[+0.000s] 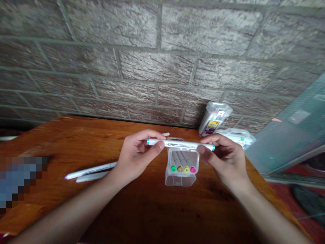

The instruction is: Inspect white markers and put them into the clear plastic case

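Note:
A white marker with light-blue ends is held level between both hands. My left hand pinches it near the left end, thumb in front. My right hand grips it near the right end. Just beyond and below the marker, a clear plastic case stands on the table, with several markers in it, showing green, brown, yellow and pink ends. Two loose white markers lie left of the case, partly hidden by my left wrist. The tip of another marker shows behind my left fingers.
On the wooden table, a tall clear case of markers stands by the brick wall. Another clear case sits behind my right hand. A glass panel rises past the right edge. A pixelated patch covers the left side.

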Demonstrator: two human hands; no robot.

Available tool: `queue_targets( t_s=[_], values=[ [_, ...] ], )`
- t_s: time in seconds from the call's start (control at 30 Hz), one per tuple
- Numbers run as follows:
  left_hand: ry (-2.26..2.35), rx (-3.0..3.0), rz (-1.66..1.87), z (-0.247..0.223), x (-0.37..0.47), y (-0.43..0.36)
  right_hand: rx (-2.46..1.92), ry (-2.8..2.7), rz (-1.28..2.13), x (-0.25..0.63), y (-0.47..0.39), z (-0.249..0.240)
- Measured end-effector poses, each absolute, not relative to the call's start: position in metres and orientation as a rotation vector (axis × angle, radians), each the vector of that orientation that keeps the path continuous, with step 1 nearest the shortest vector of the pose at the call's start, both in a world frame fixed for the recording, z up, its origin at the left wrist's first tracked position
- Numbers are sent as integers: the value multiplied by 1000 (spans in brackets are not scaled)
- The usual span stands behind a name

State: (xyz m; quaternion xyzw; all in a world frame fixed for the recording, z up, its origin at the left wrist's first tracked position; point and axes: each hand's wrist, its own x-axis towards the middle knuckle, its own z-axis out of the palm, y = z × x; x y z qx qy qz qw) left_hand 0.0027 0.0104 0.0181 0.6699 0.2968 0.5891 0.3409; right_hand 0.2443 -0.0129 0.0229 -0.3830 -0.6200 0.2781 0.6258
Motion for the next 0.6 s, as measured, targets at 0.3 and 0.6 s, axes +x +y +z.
queue_targets(
  t_s=[0.3, 0.6],
  values=[
    [761, 1728, 1535, 21, 3, 9, -846, -1407, 675, 244, -12, 22],
    [782, 1739, 1556, 19, 4, 8, -875, -1400, 702, 247, -12, 19]
  ],
)
